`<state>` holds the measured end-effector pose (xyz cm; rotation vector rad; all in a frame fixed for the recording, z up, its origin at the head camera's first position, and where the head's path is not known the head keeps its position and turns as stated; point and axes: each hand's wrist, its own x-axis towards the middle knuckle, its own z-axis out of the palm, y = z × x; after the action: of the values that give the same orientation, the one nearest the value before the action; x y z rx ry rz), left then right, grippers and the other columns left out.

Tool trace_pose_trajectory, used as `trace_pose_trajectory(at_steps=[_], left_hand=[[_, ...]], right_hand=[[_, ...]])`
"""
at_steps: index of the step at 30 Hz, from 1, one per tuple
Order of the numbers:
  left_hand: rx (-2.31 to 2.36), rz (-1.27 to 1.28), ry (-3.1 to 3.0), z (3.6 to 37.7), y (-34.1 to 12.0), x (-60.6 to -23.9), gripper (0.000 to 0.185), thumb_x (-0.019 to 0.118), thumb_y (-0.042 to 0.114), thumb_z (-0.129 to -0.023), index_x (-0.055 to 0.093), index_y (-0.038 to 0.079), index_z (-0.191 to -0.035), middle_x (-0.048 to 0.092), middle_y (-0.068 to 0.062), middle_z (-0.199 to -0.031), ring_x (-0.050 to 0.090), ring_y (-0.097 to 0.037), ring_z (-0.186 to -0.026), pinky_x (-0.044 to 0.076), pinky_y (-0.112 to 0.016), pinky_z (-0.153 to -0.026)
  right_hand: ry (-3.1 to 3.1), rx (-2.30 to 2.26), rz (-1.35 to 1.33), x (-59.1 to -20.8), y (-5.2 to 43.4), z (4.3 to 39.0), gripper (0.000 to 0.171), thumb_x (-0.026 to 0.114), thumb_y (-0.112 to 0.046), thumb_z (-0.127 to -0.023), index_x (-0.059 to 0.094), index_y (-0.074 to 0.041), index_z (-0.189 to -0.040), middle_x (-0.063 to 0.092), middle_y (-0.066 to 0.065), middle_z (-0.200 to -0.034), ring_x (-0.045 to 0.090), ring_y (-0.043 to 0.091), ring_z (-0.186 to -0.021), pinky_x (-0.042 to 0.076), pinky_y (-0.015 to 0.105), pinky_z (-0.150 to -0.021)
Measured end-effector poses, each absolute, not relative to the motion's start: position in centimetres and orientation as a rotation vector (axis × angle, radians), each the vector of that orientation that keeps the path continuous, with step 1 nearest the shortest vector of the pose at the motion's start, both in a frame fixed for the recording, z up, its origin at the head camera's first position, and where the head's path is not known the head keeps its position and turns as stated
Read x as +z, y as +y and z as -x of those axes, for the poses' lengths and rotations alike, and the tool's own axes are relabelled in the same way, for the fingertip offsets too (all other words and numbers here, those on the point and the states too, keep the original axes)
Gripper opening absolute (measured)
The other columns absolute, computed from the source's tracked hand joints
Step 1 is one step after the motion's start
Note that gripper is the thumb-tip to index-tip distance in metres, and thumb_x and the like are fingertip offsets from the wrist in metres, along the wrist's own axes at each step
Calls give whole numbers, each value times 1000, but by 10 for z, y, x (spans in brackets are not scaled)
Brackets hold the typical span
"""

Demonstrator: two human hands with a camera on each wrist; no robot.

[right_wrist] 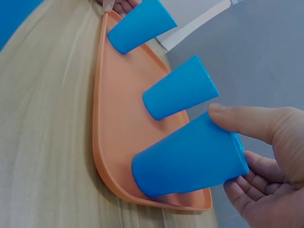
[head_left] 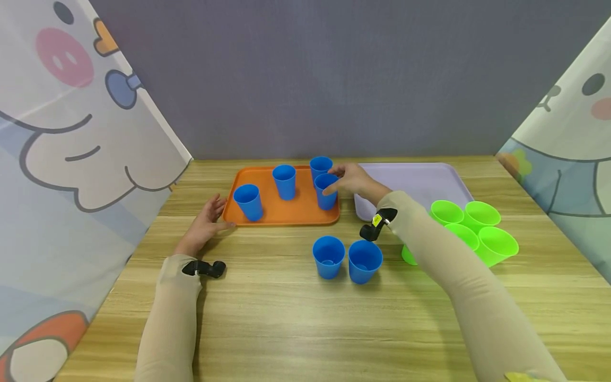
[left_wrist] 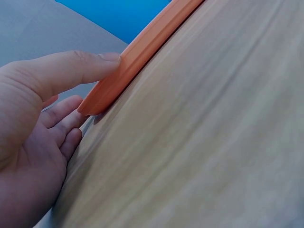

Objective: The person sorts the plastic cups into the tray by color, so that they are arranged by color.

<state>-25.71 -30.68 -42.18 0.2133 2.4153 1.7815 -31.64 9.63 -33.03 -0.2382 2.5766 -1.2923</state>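
Blue plastic cup (head_left: 326, 192), upright at the orange tray's (head_left: 281, 215) near right corner, is gripped by the right hand (head_left: 350, 178), while the tray's left corner is touched by the flat, relaxed left hand (head_left: 205, 225).

The tray (head_left: 286, 212) on the left is orange and carries blue cups (head_left: 285, 182), the same plain blue as the two cups (head_left: 347, 259) standing on the table (head_left: 296, 318), whose top is light wood with a streaked grain. The tray (head_left: 420, 180) on the right is pale lilac, and the cups (head_left: 470, 231) by it are bright green. Both sleeves (head_left: 172, 318) are beige, the back wall (head_left: 334, 74) is flat grey, and the side panels (head_left: 71, 148) are white and pale blue with cartoon animals drawn in dark outline with pink cheeks.
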Motion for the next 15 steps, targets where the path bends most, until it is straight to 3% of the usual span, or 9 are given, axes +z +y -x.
trace_pose_trajectory(at_steps=[15], left_hand=[[1756, -192, 2425, 258, -308, -422, 99, 67, -6, -91, -5, 2, -158, 13, -21, -163, 14, -39, -149, 13, -52, -120]], right_hand=[[2528, -1322, 253, -333, 99, 321, 69, 88, -13, -75, 57, 2, -135, 57, 18, -133, 51, 33, -119, 45, 42, -103]])
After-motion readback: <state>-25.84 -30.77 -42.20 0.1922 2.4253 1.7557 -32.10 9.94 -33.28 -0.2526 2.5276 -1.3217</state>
